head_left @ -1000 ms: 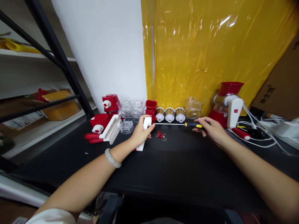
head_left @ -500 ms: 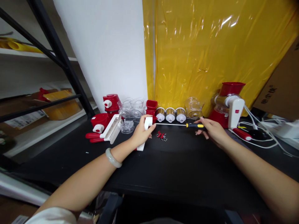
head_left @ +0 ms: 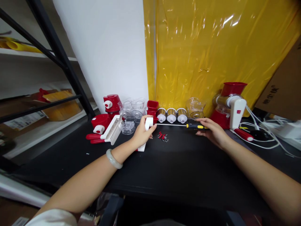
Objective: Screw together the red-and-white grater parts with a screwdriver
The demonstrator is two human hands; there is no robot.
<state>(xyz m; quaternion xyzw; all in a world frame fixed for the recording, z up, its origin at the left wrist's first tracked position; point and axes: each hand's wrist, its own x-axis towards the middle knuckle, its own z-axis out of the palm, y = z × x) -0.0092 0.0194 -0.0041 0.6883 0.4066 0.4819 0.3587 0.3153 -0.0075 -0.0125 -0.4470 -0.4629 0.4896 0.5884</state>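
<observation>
Left hand [head_left: 141, 134] clamps a white plastic handle piece [head_left: 146, 131] upright on the black tabletop [head_left: 178, 163]. Right hand [head_left: 213, 131] grips the black-and-yellow handle of a long thin screwdriver [head_left: 183, 125], shaft level, tip at the white piece's top. Small red and metal bits [head_left: 162, 137] lie just below the shaft.

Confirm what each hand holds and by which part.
Left hand grips the white plastic part around its middle; right hand holds the screwdriver by its black-and-yellow handle.

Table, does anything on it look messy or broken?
Only a little. Small red and metal bits lie loose on the black table, near the screwdriver that the right hand holds against the white part in the left hand. Nothing looks broken or spilled.
</observation>
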